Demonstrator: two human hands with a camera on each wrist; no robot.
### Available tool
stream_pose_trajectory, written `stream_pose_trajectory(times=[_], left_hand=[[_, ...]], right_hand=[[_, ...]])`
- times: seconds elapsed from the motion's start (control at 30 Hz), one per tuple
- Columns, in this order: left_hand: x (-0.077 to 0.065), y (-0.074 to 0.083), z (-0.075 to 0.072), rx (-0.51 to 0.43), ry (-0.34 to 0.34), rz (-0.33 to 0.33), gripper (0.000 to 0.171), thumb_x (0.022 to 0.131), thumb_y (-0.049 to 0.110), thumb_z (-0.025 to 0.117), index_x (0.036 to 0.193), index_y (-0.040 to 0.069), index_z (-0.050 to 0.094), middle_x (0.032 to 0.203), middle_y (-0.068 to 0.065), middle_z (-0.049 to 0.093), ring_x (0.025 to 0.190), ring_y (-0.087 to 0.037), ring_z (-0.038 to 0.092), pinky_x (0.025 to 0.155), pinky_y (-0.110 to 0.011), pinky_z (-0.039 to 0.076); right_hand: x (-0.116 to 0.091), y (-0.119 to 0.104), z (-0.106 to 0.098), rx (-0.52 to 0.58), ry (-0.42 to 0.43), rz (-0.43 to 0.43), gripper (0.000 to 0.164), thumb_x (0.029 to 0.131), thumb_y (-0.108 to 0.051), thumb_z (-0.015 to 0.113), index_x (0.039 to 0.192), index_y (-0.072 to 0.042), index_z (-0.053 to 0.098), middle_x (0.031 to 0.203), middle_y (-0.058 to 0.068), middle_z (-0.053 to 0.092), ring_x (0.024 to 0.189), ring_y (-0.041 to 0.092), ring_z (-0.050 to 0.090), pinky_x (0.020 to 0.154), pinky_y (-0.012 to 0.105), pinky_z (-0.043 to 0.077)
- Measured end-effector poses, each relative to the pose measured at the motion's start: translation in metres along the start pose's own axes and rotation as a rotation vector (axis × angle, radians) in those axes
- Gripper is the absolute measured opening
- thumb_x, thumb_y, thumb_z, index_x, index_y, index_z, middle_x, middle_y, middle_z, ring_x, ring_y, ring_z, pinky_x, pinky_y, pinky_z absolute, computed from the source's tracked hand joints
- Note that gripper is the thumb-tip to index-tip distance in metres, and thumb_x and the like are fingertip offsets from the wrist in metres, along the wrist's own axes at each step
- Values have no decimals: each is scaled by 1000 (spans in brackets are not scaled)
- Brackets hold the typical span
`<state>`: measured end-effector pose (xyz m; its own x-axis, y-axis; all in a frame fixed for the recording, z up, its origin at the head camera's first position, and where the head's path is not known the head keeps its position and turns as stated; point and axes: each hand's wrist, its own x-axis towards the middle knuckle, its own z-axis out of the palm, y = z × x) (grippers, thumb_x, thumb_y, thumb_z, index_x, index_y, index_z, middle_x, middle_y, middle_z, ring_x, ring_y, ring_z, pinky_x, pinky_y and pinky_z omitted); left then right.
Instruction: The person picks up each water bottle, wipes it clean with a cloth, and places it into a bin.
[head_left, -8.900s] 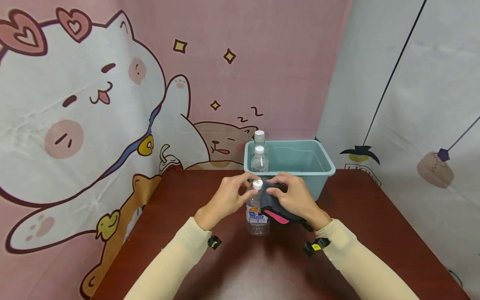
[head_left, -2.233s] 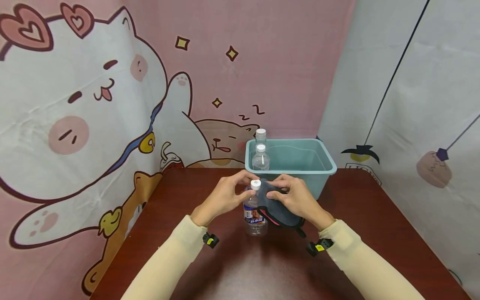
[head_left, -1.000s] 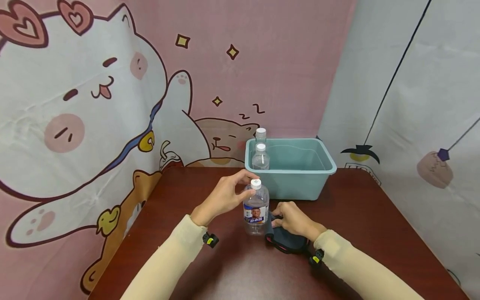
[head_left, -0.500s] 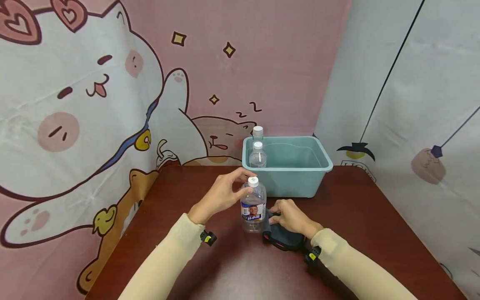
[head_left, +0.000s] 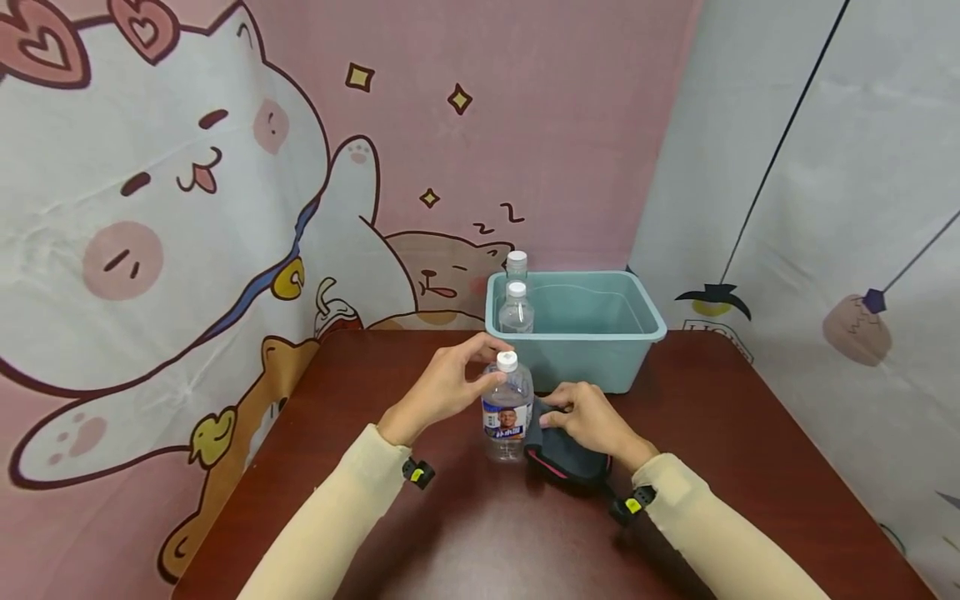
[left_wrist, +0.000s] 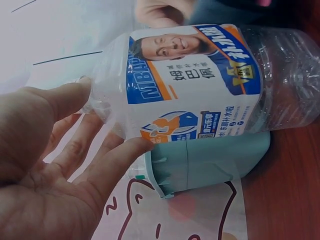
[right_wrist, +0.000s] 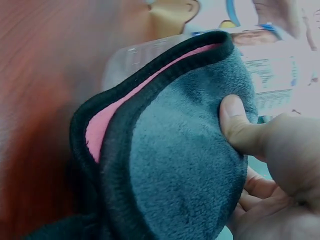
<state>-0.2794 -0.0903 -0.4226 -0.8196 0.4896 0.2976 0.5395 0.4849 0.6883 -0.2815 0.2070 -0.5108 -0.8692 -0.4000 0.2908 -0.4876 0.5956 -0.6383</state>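
Note:
A clear plastic bottle [head_left: 507,450] with a white cap and a printed label stands upright on the table. My left hand [head_left: 442,385] pinches its neck just below the cap between thumb and fingers; the left wrist view shows the label [left_wrist: 195,65] up close. Beside the bottle's right side, my right hand [head_left: 592,421] grips a folded dark grey plush cloth [head_left: 570,458]. Black trim edges this cloth [right_wrist: 185,145], and a pink lining shows in its fold. Its left end lies right at the bottle's side. My right thumb presses the plush from above, with fingers underneath.
Behind the hands sits a light blue plastic bin [head_left: 600,362]. Two capped clear bottles, a nearer bottle [head_left: 516,317] and a farther bottle [head_left: 517,262], stand in its left end. The dark red-brown table [head_left: 375,358] meets a printed curtain [head_left: 585,150] at the back.
Earlier the label turned to show another face. My right hand lowered the cloth from the bottle's shoulder to its lower side, then raised it slightly. My left hand kept hold of the neck.

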Motion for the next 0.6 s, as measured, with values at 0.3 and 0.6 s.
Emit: stream_pose_trajectory(times=[0.3,0.6], left_hand=[[-1,0,0,1,3,1,44,109,21,85,150,27,71,145,-7,82,143,-32,75,112,-53,69],[0,0,1,26,8,16,42,109,23,85,149,26,72,143,-7,82,142,-31,76,116,-56,66]], right_hand=[[10,-26,-24,62,94,-22,28,100,-11,93,128,-8,90,108,2,87,88,8,71,74,23,59],[19,-44,-36,98,139,-53,28,101,-17,93,129,-10,90,108,4,84,88,11,74,71,24,60]])
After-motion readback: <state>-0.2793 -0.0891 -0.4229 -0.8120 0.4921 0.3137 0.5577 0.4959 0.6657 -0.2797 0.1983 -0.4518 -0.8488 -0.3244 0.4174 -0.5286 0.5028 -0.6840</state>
